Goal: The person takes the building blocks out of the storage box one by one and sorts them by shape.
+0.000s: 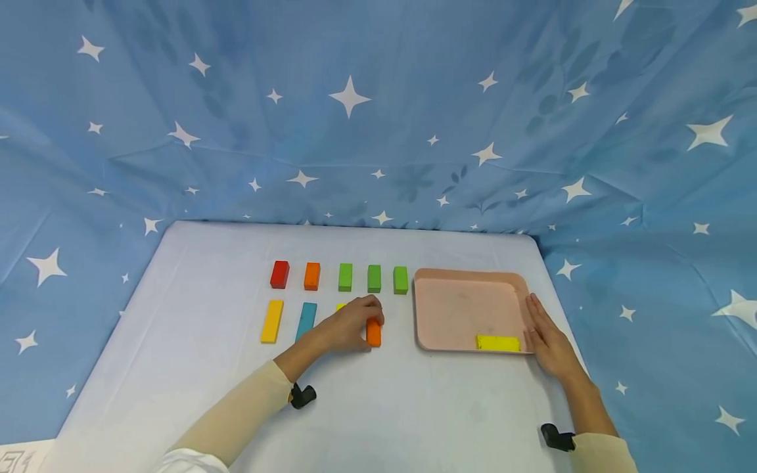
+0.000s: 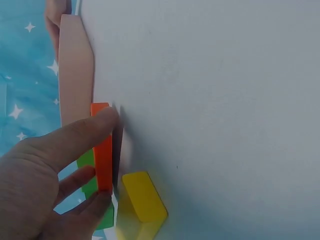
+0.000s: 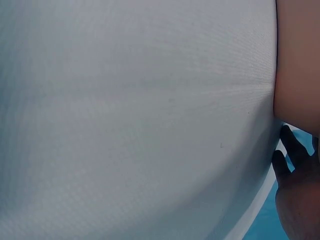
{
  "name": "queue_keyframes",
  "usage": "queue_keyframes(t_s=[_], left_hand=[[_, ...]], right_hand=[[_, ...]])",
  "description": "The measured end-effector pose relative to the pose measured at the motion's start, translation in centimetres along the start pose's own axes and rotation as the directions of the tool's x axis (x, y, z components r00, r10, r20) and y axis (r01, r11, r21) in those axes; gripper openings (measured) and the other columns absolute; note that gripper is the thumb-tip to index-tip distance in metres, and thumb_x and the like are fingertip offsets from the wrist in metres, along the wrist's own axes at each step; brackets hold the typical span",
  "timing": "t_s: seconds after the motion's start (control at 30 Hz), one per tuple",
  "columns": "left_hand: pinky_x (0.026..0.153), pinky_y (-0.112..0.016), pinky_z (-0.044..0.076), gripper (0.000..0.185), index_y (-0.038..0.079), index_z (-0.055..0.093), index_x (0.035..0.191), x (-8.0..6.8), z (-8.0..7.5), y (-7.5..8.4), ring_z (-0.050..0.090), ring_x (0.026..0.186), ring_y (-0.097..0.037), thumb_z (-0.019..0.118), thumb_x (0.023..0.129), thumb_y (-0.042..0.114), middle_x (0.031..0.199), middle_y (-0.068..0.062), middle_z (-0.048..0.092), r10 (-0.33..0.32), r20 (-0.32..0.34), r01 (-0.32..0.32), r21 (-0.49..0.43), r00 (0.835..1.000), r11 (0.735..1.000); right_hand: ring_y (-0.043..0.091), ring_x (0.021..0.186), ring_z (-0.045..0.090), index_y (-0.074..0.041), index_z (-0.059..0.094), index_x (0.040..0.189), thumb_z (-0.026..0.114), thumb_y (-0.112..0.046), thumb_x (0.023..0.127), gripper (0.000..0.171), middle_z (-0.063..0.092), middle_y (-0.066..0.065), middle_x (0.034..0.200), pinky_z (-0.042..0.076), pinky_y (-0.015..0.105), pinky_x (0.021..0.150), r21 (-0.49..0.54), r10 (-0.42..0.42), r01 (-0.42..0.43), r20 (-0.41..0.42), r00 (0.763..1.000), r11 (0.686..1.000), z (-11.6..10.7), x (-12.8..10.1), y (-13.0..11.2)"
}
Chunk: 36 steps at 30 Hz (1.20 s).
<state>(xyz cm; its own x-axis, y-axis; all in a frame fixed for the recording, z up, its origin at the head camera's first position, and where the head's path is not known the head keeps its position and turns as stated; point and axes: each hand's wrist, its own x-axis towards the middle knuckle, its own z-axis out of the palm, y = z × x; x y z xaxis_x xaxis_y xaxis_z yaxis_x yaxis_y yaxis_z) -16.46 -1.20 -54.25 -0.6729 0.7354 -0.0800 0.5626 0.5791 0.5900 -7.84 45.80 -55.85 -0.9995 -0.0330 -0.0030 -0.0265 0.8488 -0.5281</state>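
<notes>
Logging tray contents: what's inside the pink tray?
One yellow block lies flat by the near rim of the pink tray. The right hand rests along its right edge, hiding that rim.

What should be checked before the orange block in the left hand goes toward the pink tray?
1. Left hand grips the orange block between thumb and fingers: ok.
2. Block lifted off the table: cannot tell.
3. Right hand rests flat against the pink tray, at its right rim: ok.
4. Tray has bare floor beside the yellow block: ok.
5. Path from block to tray free of other blocks: ok.
</notes>
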Motion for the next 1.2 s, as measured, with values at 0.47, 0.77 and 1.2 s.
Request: queue_keyframes(t_s=[0.47,0.77,1.2], left_hand=[[0.108,-0.033,0.050,0.043,0.017,0.072,0.117,-0.2,0.4,-0.1,0.053,0.120,-0.018,0.093,0.079,0.015,0.133,0.001,0.054,0.017,-0.004,-0.017,0.007,1.000,1.000],[0.109,-0.032,0.049,0.041,0.019,0.071,0.114,-0.3,0.5,-0.1,0.051,0.123,-0.018,0.093,0.079,0.017,0.135,0.003,0.052,0.022,0.011,-0.022,0.044,1.000,0.999],[0.110,-0.038,0.048,0.046,0.021,0.070,0.118,0.5,-0.6,0.7,0.053,0.126,-0.021,0.093,0.078,0.023,0.144,-0.002,0.050,0.072,0.013,-0.073,0.057,0.997,0.996]], right_hand=[[0.049,0.157,0.015,-0.019,0.011,0.169,0.040,-0.019,0.112,0.063,0.007,0.010,0.176,0.023,0.078,0.114,-0.003,0.004,-0.004,0.004,1.000,1.000,0.1,0.0,0.1],[0.049,0.157,0.014,-0.020,0.010,0.169,0.039,-0.020,0.113,0.063,0.006,0.010,0.176,0.022,0.078,0.114,0.009,0.007,-0.008,0.009,1.000,1.000,0.3,-0.1,0.3],[0.047,0.158,0.016,-0.020,0.013,0.169,0.041,-0.020,0.112,0.063,0.009,0.009,0.176,0.022,0.075,0.116,0.007,-0.003,0.003,-0.005,1.000,1.000,0.2,0.1,0.5]])
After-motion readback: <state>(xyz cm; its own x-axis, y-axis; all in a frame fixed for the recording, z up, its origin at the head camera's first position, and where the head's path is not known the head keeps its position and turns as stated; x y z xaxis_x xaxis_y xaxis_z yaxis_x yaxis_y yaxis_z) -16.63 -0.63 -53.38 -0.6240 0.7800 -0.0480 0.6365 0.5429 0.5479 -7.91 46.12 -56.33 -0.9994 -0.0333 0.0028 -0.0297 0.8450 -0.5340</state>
